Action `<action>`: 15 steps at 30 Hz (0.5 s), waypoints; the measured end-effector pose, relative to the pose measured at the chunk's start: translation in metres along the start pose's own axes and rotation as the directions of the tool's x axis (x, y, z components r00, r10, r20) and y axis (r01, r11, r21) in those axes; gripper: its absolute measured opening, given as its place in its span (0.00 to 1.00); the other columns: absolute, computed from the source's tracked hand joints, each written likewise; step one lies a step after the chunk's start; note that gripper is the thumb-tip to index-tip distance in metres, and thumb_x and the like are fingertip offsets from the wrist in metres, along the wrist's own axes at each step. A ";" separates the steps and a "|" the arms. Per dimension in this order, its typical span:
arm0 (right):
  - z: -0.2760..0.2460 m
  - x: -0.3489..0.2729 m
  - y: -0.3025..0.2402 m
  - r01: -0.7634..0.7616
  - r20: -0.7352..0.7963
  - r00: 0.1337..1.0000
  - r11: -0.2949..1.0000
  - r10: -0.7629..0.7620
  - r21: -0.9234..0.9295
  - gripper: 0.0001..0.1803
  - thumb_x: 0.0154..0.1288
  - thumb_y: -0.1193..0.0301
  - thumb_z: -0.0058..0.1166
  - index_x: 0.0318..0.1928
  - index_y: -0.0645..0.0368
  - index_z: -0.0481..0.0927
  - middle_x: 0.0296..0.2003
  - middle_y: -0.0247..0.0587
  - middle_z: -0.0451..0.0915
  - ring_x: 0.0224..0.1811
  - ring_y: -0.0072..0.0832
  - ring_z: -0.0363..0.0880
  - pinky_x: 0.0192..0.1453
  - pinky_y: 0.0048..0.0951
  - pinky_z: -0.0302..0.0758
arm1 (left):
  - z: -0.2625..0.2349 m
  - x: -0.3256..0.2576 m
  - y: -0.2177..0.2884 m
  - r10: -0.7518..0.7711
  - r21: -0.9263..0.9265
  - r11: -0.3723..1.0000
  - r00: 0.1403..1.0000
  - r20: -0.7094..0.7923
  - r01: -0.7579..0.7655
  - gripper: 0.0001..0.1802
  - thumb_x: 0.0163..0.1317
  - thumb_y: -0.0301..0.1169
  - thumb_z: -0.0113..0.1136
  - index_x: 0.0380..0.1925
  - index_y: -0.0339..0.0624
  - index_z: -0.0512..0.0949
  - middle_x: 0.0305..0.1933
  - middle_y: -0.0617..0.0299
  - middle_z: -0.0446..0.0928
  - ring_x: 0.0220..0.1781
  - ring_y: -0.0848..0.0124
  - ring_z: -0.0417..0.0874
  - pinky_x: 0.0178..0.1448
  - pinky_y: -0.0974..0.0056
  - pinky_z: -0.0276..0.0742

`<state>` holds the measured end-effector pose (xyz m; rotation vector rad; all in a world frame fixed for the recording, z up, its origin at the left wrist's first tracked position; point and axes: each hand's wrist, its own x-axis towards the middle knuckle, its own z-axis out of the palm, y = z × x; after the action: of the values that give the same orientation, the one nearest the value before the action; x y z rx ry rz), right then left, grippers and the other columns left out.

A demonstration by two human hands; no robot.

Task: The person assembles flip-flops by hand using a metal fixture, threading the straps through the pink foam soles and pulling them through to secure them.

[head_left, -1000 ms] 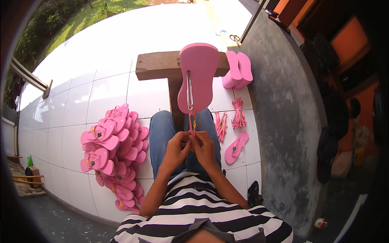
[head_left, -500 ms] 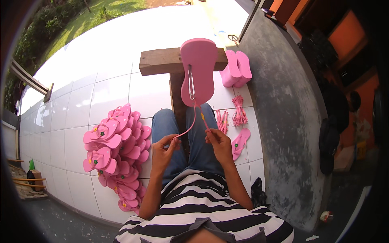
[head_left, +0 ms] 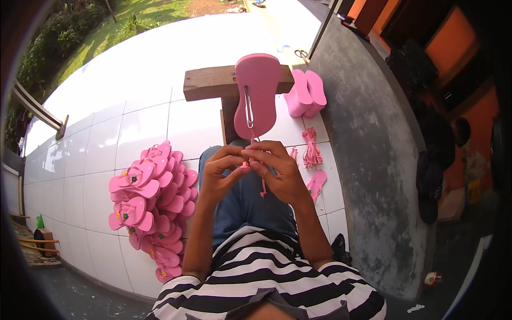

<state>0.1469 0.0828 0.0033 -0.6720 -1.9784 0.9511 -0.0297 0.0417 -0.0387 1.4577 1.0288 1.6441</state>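
A pink flip-flop sole (head_left: 261, 90) leans upright against the crosspiece of a wooden stand (head_left: 205, 82). A long metal hook-like tool (head_left: 248, 109) lies along its face, and a pink strap (head_left: 263, 186) runs from the sole's lower end down to my hands. My left hand (head_left: 221, 168) and my right hand (head_left: 280, 168) meet just below the sole, above my knees. Both pinch the strap with bent fingers, fingertips touching. One knobbed strap end shows between them and another end dangles below my right hand. My fingers hide the middle of the strap.
Many finished pink flip-flops (head_left: 160, 197) with flower trims are heaped on the tiles at left. To the right stand stacked pink soles (head_left: 305, 96), a tied bundle of straps (head_left: 312, 149) and one flip-flop (head_left: 317, 184). Scissors (head_left: 302, 54) lie farther back, beside a grey ledge (head_left: 373, 160).
My hands have moved up and together, from apart with one strap branch each to meeting below the sole. The strap is now gathered between my fingers.
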 end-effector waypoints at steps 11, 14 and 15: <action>0.013 0.025 0.039 -0.054 0.191 0.978 0.790 -0.080 0.610 0.06 0.65 0.73 0.62 0.41 0.59 0.80 0.44 0.38 0.80 0.51 0.28 0.77 0.57 0.33 0.72 | -0.024 0.016 0.004 -0.386 -0.377 0.785 0.865 0.321 0.491 0.11 0.58 0.32 0.72 0.27 0.37 0.81 0.30 0.63 0.80 0.34 0.74 0.81 0.41 0.72 0.76; 0.024 0.030 0.038 0.026 0.051 0.995 0.697 -0.090 0.716 0.04 0.65 0.79 0.58 0.40 0.60 0.77 0.40 0.41 0.81 0.48 0.28 0.78 0.54 0.33 0.74 | -0.027 0.022 0.000 -0.305 -0.386 0.823 0.898 0.317 0.416 0.12 0.58 0.31 0.73 0.34 0.36 0.80 0.36 0.63 0.80 0.39 0.74 0.82 0.46 0.70 0.78; 0.025 0.032 0.037 0.022 0.010 0.999 0.643 -0.047 0.765 0.05 0.65 0.80 0.57 0.40 0.60 0.77 0.38 0.41 0.80 0.46 0.28 0.79 0.53 0.33 0.75 | -0.030 0.026 0.000 -0.282 -0.331 0.871 0.922 0.266 0.362 0.12 0.59 0.31 0.72 0.37 0.37 0.79 0.37 0.63 0.80 0.41 0.75 0.81 0.47 0.70 0.78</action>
<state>0.1131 0.1181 -0.0213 -0.1175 -1.3758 1.6342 -0.0625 0.0610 -0.0287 1.1041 0.7405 1.3214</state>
